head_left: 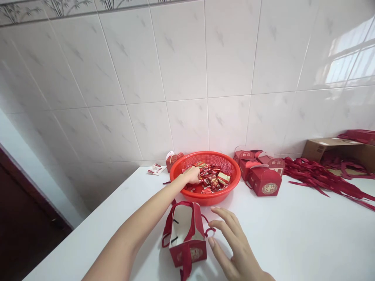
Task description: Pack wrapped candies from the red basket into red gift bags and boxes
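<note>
A red plastic basket (206,201) holds wrapped candies (213,180) in red and gold. My left hand (192,175) reaches over its near-left rim into the candies, fingers bent down; the fingertips are hidden, so what they hold cannot be made out. In front of the basket stands an open red gift box (188,234) with a pale inside, a dark red ribbon and cord handles. Just right of this box is my right hand (231,238), fingers spread and curved, near the cord, holding nothing.
Closed red boxes (265,181) stand right of the basket. Beyond them lie a heap of dark red ribbons (319,175) and a cardboard box (331,146). A small red box (172,160) and a printed card (156,169) are behind left. A tiled wall (187,78) closes the table's back.
</note>
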Demonstrator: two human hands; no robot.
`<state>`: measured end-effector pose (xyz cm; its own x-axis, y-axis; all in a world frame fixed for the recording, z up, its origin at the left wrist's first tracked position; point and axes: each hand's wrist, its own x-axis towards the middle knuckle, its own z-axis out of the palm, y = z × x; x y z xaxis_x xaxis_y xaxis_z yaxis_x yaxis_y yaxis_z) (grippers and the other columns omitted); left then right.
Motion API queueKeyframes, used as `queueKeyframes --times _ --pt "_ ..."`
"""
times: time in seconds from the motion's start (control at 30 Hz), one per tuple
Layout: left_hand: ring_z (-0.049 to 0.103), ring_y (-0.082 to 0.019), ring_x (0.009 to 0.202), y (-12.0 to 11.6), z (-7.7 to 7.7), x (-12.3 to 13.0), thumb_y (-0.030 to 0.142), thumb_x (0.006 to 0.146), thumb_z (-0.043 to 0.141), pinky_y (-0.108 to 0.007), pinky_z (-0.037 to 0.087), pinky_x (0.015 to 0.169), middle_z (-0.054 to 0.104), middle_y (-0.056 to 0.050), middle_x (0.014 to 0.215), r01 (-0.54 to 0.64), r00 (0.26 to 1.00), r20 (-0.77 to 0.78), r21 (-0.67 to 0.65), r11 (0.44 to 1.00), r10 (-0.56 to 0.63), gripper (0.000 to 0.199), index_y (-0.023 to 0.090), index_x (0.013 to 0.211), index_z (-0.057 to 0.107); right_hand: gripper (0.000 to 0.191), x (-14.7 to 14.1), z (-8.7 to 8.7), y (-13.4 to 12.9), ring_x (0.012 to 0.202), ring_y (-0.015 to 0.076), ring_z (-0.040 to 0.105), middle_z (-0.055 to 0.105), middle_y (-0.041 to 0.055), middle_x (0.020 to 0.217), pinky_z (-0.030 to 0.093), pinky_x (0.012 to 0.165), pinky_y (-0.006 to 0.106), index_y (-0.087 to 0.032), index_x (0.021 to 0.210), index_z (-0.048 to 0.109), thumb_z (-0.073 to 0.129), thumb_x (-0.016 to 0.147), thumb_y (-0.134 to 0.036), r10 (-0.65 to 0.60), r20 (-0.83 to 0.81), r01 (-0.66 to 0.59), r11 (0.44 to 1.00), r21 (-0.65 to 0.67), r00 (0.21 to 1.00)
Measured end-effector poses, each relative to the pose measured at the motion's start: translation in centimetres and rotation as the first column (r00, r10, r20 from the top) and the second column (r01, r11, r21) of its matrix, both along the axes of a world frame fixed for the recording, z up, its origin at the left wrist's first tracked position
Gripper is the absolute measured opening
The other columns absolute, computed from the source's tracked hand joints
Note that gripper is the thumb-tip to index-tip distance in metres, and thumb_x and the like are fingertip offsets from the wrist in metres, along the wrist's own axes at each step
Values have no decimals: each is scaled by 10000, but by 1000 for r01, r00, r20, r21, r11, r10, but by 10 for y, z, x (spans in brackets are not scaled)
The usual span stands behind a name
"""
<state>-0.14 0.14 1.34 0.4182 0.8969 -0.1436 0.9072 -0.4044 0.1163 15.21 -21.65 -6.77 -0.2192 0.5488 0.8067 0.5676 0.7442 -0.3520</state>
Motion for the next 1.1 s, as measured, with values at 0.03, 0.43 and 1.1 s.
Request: queueKeyframes --times 0.03,0.43,1.1 --pt "701 -215 774 0 2 -1 77 647 645 -245 521 662 770 -83 829 8 999 45 6 1000 -8 173 140 758 762 184 0 1 0 1201 264 573 589 137 1311 550 929 382 -216 1107 575 543 928 -187 0 -5 0 1000 4 1000" --pt "700 -193 842 -78 48 2 197 725 691 -263 537 776 780 -28 882 299 660 695 106 948 -286 197 184 891 796 457 14 19 15 1019 248 701 582 154 1352 598 868 423 -232 1326 496 528 962 -506 -13 -714 -438 782 -443 700" --pt "681 -176 820 -59 63 5 410 843 684 -264 530 780 746 -78 887 577 680 708 -355 735 -191 280 142 881 754 398 20 32 18 438 73 397 450 -50 445 298 488 225 -164 629 571 847 679 -447 -229 -878 -713 515 -476 420"
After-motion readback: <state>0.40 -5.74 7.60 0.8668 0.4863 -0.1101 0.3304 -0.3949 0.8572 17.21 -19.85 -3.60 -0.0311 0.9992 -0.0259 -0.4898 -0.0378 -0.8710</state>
